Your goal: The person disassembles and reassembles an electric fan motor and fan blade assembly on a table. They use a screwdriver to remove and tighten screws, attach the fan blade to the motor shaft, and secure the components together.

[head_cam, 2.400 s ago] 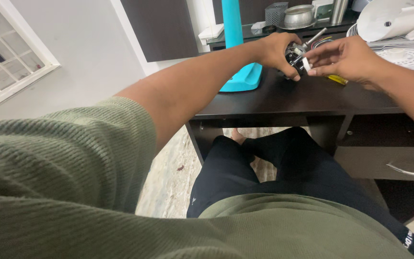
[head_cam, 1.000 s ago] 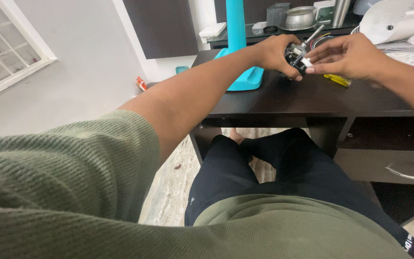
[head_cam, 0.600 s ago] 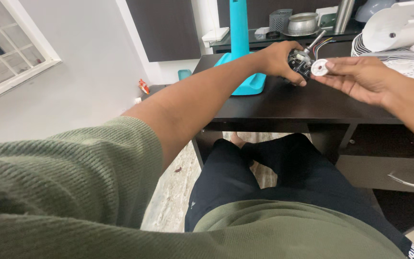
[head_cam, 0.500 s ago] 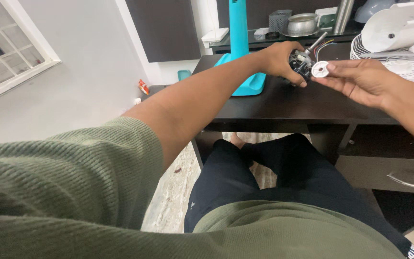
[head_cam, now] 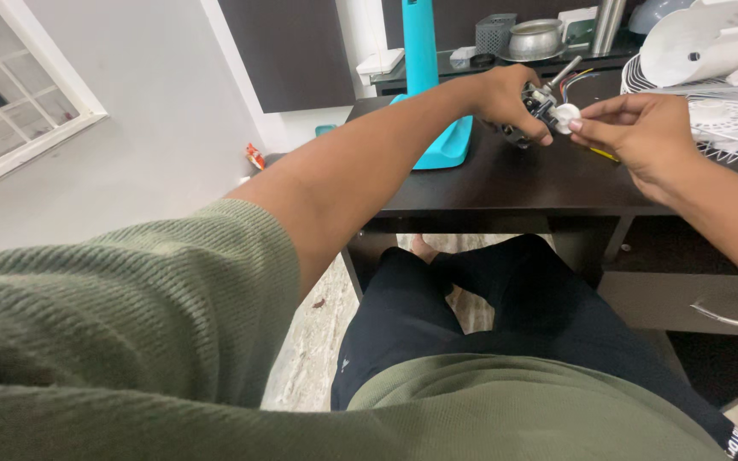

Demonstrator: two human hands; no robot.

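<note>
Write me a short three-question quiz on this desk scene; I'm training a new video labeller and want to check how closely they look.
1. True or false: the left hand grips the small dark motor assembly with a metal shaft above the dark wooden desk.
2. What does the right hand pinch at its fingertips?
A. a yellow pen
B. a small round white plastic part
C. a steel bowl
3. Fill in: the tall turquoise plastic stand is on the ____ side of the left hand in the head view.

Key: 1 true; 2 B; 3 left.
</note>
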